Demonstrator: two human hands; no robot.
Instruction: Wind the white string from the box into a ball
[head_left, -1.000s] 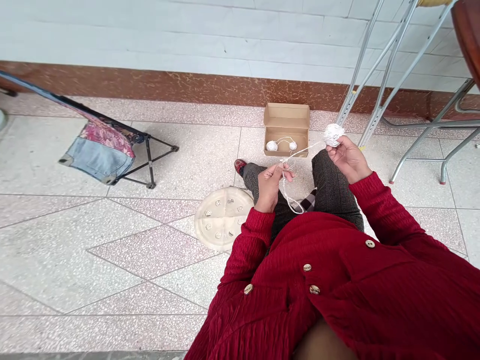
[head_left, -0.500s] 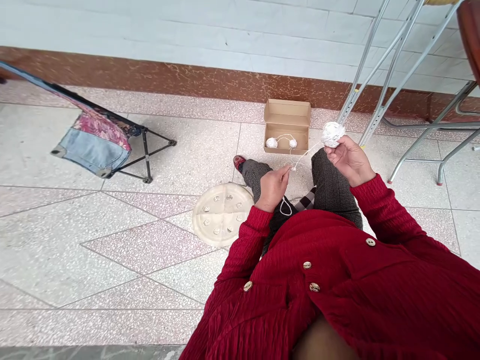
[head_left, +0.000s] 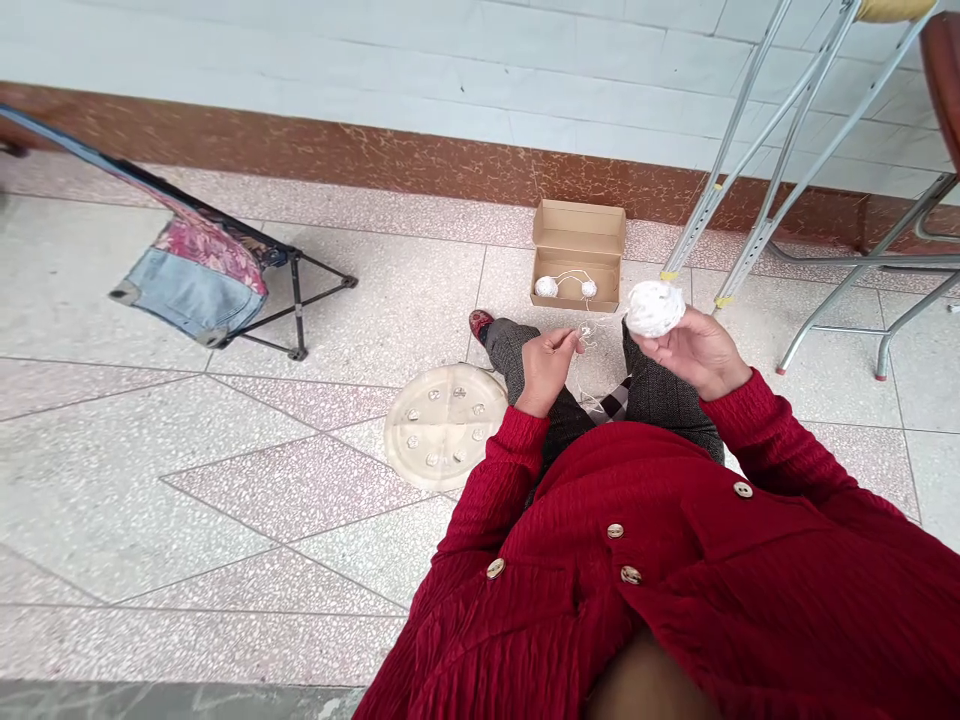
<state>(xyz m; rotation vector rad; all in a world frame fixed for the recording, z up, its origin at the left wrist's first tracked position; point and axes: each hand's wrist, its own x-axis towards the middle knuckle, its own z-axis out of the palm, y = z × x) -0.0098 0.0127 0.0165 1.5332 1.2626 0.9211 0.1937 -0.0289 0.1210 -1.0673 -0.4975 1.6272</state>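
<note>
My right hand (head_left: 697,350) holds a white ball of yarn (head_left: 655,308) at its fingertips, above my right knee. Over the left thigh, my left hand (head_left: 547,368) pinches a thin white strand, with a small loose tangle of yarn (head_left: 586,331) beside the fingertips. Strands hang from there between my legs. In front of my knees an open cardboard box (head_left: 579,226) stands on the floor. Two smaller white yarn balls lie in it, one on the left (head_left: 546,287) and one on the right (head_left: 589,289), joined by a strand.
To my left on the tiled floor lies a round beige plastic stool top (head_left: 442,425) with holes. A folding chair (head_left: 202,290) with a fabric seat is farther left. Metal crutches (head_left: 750,190) lean on the wall at the right, beside a metal-legged chair (head_left: 889,300).
The yarn ball in my right hand has come down and a little left, and has turned. The loop that hung under my left hand has dropped into loose strands.
</note>
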